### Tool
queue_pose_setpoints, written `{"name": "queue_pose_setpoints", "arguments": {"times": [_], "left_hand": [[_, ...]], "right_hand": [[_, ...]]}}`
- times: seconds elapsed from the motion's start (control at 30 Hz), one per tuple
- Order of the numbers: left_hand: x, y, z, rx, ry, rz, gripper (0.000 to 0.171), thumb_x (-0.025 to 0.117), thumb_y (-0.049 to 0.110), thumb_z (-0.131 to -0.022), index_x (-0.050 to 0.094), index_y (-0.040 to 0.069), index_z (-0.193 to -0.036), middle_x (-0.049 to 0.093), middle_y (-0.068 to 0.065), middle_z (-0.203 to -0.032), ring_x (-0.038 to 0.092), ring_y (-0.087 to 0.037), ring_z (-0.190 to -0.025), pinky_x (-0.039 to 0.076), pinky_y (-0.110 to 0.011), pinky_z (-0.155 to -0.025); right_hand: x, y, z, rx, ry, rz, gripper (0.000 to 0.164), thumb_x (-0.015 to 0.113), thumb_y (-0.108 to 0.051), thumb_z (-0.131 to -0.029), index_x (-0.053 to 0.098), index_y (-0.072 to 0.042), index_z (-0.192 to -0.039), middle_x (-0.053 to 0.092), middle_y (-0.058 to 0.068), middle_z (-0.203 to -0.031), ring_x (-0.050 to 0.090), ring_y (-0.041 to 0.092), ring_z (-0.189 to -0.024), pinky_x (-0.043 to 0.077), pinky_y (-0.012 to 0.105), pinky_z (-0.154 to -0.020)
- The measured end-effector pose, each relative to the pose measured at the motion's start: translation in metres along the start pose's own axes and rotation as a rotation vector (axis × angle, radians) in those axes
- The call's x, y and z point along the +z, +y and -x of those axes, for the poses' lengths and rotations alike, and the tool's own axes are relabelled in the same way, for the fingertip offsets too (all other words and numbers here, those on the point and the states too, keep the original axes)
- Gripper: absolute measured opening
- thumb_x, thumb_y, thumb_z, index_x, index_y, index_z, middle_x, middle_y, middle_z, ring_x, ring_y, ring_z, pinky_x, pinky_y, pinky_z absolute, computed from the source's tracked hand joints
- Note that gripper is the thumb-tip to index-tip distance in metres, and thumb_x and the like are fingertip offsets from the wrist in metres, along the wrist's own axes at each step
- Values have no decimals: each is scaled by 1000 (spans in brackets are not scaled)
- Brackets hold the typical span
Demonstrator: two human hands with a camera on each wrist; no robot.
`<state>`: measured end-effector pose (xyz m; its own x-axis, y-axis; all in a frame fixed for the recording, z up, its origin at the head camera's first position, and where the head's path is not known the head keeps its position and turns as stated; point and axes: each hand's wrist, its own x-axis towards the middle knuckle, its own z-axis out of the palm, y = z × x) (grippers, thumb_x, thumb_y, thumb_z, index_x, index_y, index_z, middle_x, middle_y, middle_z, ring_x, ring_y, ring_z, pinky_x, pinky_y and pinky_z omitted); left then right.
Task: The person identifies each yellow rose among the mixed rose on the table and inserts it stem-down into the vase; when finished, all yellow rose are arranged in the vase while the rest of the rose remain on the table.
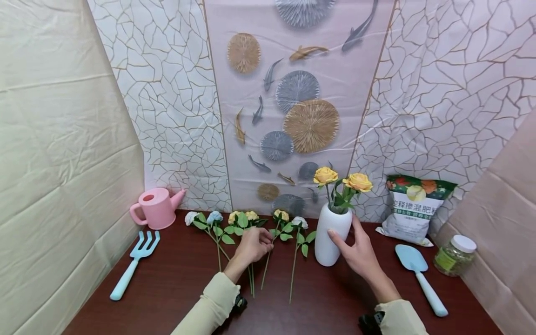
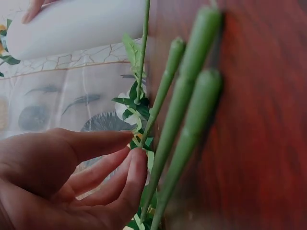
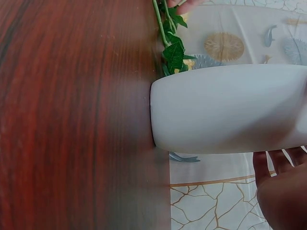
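A white vase (image 1: 328, 239) stands upright on the table, holding two yellow roses (image 1: 358, 182). My right hand (image 1: 361, 253) grips its right side, thumb in front and fingers behind; the right wrist view shows the vase's base on the tabletop. Farther left, my left hand (image 1: 253, 245) pinches the stem of a single yellow rose (image 1: 281, 215) between thumb and fingertips, the stem low over the table. Beside it lie a white rose (image 1: 299, 222) on the right and two yellow roses (image 1: 252, 215) partly behind the hand. Green stem ends (image 2: 196, 62) loom close in the left wrist view.
A blue rose (image 1: 215, 217) and another white rose (image 1: 191, 217) lie farther left. A pink watering can (image 1: 158, 209) and a light-blue hand fork (image 1: 136, 263) are at the left. On the right are a fertilizer bag (image 1: 412, 211), a light-blue trowel (image 1: 418, 270) and a lidded jar (image 1: 454, 256).
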<state>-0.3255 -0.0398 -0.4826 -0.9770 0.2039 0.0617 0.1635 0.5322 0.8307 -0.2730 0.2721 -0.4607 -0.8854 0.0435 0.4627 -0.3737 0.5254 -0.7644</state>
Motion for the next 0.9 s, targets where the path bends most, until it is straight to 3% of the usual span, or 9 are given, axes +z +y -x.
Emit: {"name": "queue_pose_setpoints", "arguments": {"times": [0.13, 0.17, 0.23, 0.37, 0.57, 0.9], "left_hand": [[0, 2, 2, -42, -39, 5, 19, 77, 4, -86, 76, 7, -105, 73, 0, -81, 67, -14, -76, 57, -30, -68], [-1, 2, 3, -31, -39, -57, 20, 78, 6, -85, 76, 10, -105, 73, 2, -79, 66, -12, -76, 56, -29, -67], [-1, 4, 5, -32, -52, -86, 22, 78, 7, -85, 75, 11, -106, 73, 3, -77, 67, -13, -74, 55, -30, -64], [0, 5, 8, -26, -80, -95, 26, 80, 10, -84, 74, 10, -109, 73, 3, -75, 68, -12, -70, 56, -30, -63], [1, 4, 9, -41, -92, -38, 32, 82, 10, -83, 73, 6, -113, 74, 1, -69, 69, -13, -61, 57, -30, -64], [-6, 5, 9, -78, -93, 109, 34, 78, 1, -82, 70, 5, -115, 76, -2, -78, 74, -17, -68, 62, -36, -71]], "right_hand": [[0, -1, 0, -7, 1, 5, 77, 72, -33, -94, 29, -29, -157, 52, 8, -147, 50, 26, -134, 42, 60, -107], [0, -2, 1, -8, 0, 6, 76, 72, -33, -94, 28, -30, -157, 52, 7, -147, 50, 25, -134, 43, 59, -107], [0, -3, 1, -10, 0, 8, 76, 72, -34, -94, 28, -32, -156, 52, 6, -146, 50, 24, -133, 43, 58, -107], [-2, -11, 2, -8, -1, 3, 74, 71, -36, -94, 30, -31, -156, 53, 6, -145, 50, 23, -133, 43, 58, -107], [-10, -46, 9, 13, -18, -3, 73, 71, -30, -95, 33, -12, -155, 53, 17, -143, 51, 33, -132, 41, 62, -108], [-9, -48, 9, 6, -18, 2, 70, 70, -31, -96, 34, -13, -153, 55, 14, -141, 53, 29, -129, 46, 57, -105]]}}
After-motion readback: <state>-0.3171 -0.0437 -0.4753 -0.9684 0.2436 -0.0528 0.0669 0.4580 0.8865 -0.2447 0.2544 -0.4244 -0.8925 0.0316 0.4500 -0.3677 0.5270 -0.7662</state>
